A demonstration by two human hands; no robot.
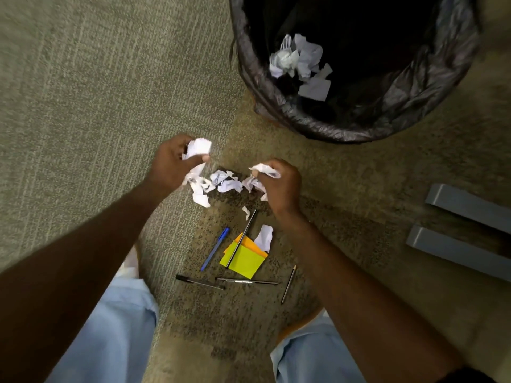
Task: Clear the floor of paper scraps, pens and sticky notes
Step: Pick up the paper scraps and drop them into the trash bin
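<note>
My left hand (168, 164) is closed on white crumpled paper scraps (197, 149) just above the carpet. My right hand (282, 186) grips another white scrap (264, 170). Between the hands more crumpled scraps (225, 182) lie on the floor, with a small bit (245, 211) and a larger scrap (265, 237) nearer me. Yellow and orange sticky notes (244, 261) lie below them, a black pen (242, 239) across them. A blue pen (215, 248), two black pens (199, 281) (246, 281) and a pencil (288, 284) lie around the notes.
A bin with a black liner (249, 78) stands at the upper right, with white paper inside (301, 62). Two grey furniture feet (464, 203) (453, 250) rest on the carpet at the right. My knees in light blue trousers (116, 333) fill the bottom edge.
</note>
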